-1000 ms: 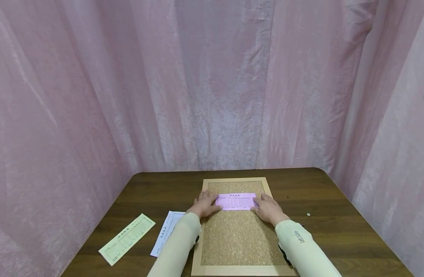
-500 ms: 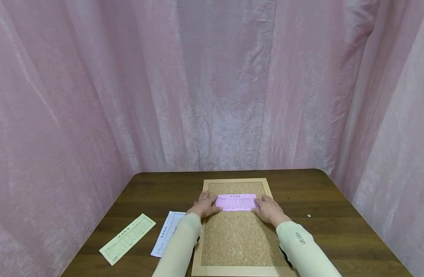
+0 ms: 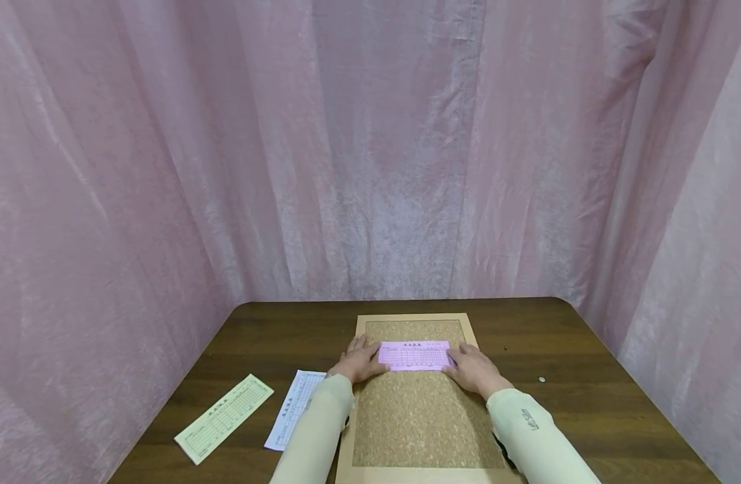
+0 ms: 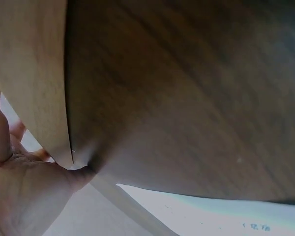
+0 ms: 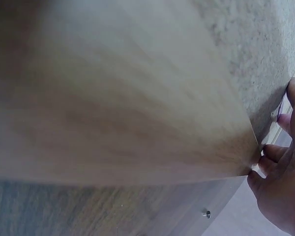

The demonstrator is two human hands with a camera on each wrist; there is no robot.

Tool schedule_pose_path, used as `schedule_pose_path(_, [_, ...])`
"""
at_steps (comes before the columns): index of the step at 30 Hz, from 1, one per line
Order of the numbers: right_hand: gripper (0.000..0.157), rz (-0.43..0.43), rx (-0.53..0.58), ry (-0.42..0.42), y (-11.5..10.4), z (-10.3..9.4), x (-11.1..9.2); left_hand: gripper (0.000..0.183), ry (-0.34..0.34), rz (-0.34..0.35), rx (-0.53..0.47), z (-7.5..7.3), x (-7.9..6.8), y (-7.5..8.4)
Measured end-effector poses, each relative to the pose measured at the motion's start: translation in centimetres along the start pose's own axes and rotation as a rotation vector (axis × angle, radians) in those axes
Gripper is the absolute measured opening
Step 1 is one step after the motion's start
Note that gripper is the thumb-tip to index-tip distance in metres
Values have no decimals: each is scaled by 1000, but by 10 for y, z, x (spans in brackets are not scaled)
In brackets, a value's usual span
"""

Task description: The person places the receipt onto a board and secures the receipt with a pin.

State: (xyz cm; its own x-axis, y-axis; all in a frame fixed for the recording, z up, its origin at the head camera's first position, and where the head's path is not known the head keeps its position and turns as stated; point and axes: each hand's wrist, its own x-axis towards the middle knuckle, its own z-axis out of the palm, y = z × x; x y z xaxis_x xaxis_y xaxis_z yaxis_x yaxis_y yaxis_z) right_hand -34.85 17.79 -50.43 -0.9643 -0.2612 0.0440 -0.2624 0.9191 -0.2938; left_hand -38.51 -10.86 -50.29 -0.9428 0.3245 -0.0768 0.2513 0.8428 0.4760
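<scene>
A pink printed slip of paper (image 3: 415, 356) lies crosswise on the upper part of a wood-framed corkboard (image 3: 427, 420). At its left end my left hand (image 3: 357, 361) rests with the fingers extended over the frame and the thumb at the slip's lower corner. My right hand (image 3: 475, 370) lies at the other end, index finger and thumb touching the slip's right edge. In the right wrist view, the right-hand fingers (image 5: 280, 157) reach over the board's frame onto the cork. The left wrist view shows the left palm (image 4: 24, 191) beside the frame.
Left of the board, a white printed slip (image 3: 294, 410) lies partly under the left sleeve, and a green one (image 3: 224, 418) lies farther left. Right of the board, a small thumbtack (image 3: 542, 380) sits on the brown wooden table (image 3: 588, 423). Pink curtains (image 3: 401, 148) hang behind and at both sides.
</scene>
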Motion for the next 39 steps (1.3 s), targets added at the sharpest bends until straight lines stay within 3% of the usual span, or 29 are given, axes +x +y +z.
schedule_pose_path(39, [58,-14,34,1,0,-10,-4,72,-8,15,25,-1,-1,-2])
